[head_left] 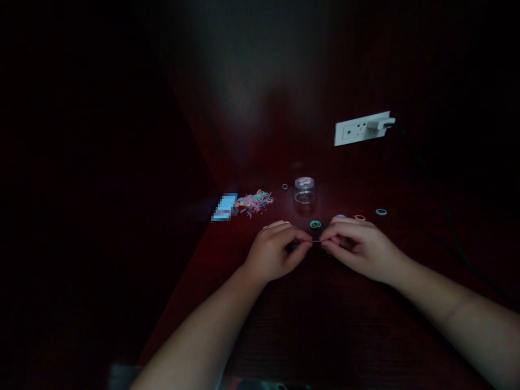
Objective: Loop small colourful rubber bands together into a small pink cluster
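Note:
My left hand (275, 250) and my right hand (352, 245) meet over a dark red table (309, 314), fingertips pinched together. Between them a thin pale strand (316, 241) is stretched, probably a small elastic band; each hand grips one end. Just beyond the fingertips lies a teal ring-shaped band (315, 224). A small clear jar (304, 190) stands behind it.
A heap of small coloured bands (255, 201) lies at the back left beside a light blue object (225, 207). Loose bands (381, 212) lie to the right. A white wall socket (357, 131) carries a plug, its dark cable running down the right side. The surroundings are very dark.

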{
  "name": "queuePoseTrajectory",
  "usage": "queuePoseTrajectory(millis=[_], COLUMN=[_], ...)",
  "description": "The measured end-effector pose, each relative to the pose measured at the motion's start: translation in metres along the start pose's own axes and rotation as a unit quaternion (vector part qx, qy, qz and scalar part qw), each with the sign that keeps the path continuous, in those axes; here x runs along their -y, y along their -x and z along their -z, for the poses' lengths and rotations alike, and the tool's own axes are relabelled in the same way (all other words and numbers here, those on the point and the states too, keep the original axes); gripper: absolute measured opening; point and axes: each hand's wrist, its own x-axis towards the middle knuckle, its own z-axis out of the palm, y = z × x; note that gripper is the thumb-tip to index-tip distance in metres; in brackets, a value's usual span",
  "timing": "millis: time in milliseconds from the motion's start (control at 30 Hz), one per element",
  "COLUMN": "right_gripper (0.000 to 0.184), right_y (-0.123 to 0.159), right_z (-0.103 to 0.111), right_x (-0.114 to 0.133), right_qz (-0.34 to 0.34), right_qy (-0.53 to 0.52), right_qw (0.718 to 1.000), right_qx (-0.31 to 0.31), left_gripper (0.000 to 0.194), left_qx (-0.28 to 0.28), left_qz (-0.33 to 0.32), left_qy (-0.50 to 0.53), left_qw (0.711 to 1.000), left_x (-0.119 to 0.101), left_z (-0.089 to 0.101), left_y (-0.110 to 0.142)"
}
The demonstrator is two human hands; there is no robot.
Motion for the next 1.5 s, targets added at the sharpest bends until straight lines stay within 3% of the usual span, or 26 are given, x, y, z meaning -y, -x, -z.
queuePoseTrajectory(millis=[200,333,533,1500], right_gripper=[0.011,0.013,0.010,0.018], right_y=[0.000,0.002,0.007,0.008], right_z=[0.002,0.014,0.036,0.033], right_x=[-0.001,-0.013,-0.041,-0.048], right_qz=[-0.005,-0.023,-0.067,-0.088], right_qy=[0.001,0.023,0.133,0.082], right_qw=[1.000,0.999,0.986,0.989], right_qx=[0.002,0.011,0.081,0.090], left_gripper=[0.006,0.008,0.006,0.006], left_qx=[-0.002,0.000,0.002,0.009], left_qz=[0.004,0.015,0.022,0.032], left_qy=[0.001,-0.004,-0.010,-0.010], left_qw=[1.000,1.000,1.000,0.999], left_x=[0.003,0.006,0.011,0.014], left_z=[0.001,0.003,0.006,0.006], left_y=[0.001,0.004,0.008,0.009])
